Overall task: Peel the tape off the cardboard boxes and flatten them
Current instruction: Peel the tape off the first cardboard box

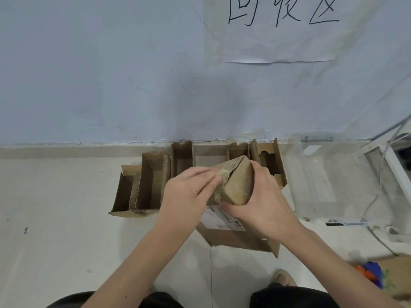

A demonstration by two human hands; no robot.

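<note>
Right hand (264, 196) grips small taped box (239, 181); left hand (189, 190) fingertips blurred, pinching at its end, tape indistinct. Labelled box (235, 236) beneath, half hidden.

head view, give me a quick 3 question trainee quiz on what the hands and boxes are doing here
1. True or false: the small taped box rests on the floor.
2. Which hand grips the small taped box from the side? A) right hand B) left hand
3. Fill in: the opened boxes stand in a row along the ____.

Key: 1 false, it is held up above the labelled box. 2 A; the left hand's fingers work at its taped end. 3 wall.
</note>
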